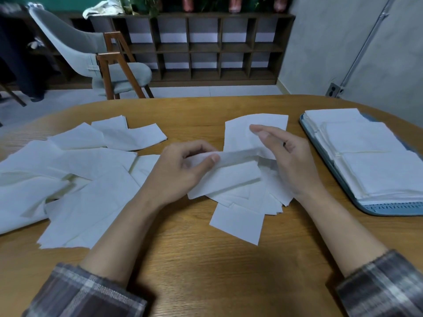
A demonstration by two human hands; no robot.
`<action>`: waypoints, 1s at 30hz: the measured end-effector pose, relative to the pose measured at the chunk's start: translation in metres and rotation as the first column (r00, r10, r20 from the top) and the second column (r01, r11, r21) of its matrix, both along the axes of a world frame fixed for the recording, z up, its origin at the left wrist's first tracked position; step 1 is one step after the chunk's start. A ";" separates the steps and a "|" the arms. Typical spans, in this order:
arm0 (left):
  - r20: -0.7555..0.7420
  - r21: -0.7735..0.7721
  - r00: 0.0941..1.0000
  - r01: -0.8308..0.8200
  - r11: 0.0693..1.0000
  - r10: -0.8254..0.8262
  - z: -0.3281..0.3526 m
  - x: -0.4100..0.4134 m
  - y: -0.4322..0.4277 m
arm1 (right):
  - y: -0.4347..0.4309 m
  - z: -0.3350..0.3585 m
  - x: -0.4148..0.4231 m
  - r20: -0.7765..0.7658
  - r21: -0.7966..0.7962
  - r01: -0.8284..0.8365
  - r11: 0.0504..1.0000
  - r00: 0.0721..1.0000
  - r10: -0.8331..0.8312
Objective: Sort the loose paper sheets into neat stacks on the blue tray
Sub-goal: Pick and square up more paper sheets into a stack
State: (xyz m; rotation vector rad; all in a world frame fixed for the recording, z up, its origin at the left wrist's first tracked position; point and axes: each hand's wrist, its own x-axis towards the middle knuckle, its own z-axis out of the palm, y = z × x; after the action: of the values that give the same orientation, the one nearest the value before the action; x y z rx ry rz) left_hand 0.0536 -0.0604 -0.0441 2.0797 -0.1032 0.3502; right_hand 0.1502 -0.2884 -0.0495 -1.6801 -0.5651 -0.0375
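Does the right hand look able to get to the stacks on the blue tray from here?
Probably yes. The stacks on the blue tray lie just right of the right hand, with only bare table between. Both it and the left hand hold a sheet, which would come along.

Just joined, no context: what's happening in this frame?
A person at a wooden table is sorting white paper. Both hands hold one sheet above a small pile: the left hand pinches its folded lower edge, and the right hand grips its upper part, thumb in front. More loose sheets lie scattered on the table's left side. On the right, the blue tray already holds neat stacks. The held sheet is not yet on the tray.
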 end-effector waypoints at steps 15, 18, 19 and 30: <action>-0.134 0.185 0.989 -0.037 0.982 0.062 -0.018 0.007 0.001 | -0.002 -0.005 0.004 0.051 -0.048 0.155 0.987 0.987 -0.152; -0.166 0.180 0.982 -0.065 0.982 0.096 -0.017 0.007 -0.002 | -0.001 -0.005 0.003 0.059 -0.053 0.158 0.986 0.986 -0.155; -0.171 0.175 0.979 -0.076 0.982 0.106 -0.017 0.007 -0.004 | -0.001 -0.005 0.003 0.059 -0.055 0.160 0.986 0.986 -0.157; -0.121 0.025 0.985 -0.122 0.992 0.124 -0.003 0.003 0.001 | -0.003 -0.001 0.003 0.068 -0.033 0.260 0.965 0.964 -0.257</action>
State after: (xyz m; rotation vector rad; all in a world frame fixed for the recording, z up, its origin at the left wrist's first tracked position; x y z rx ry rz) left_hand 0.0565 -0.0593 -0.0472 2.1245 0.0967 0.2961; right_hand 0.1535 -0.2910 -0.0503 -1.7892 -0.3917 -0.2704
